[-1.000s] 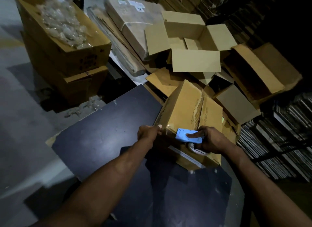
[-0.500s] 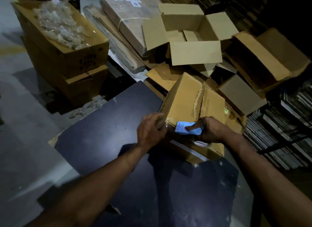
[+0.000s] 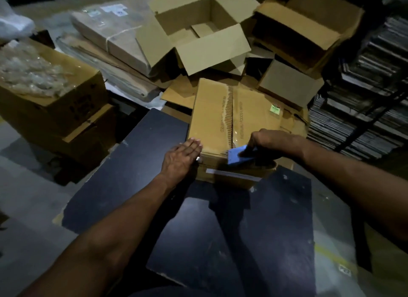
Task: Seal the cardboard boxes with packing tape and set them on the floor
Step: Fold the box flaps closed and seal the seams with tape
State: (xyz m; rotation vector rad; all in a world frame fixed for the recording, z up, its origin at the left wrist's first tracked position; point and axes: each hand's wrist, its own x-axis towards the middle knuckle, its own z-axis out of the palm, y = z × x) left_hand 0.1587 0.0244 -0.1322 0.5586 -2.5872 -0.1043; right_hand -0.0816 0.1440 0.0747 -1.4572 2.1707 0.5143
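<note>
A closed brown cardboard box [image 3: 212, 113] lies on the far end of a dark table [image 3: 141, 179], its two top flaps meeting at a centre seam. My left hand [image 3: 182, 158] rests flat, fingers together, on the box's near left corner. My right hand [image 3: 268, 143] grips a blue tape dispenser [image 3: 239, 156] pressed against the near edge of the box at the seam. A strip of clear tape shows on the box's near side, below the dispenser.
An open empty box [image 3: 198, 33] stands behind, with more open boxes [image 3: 304, 29] to its right. Stacked boxes with plastic wrap [image 3: 48, 102] sit at left. Flat wrapped bundles [image 3: 114, 36] lie behind. Dark shelving [image 3: 364, 102] fills the right side.
My left hand has opened from gripping the box corner to lying flat on it. The right hand with the dispenser has shifted up to the box's top edge.
</note>
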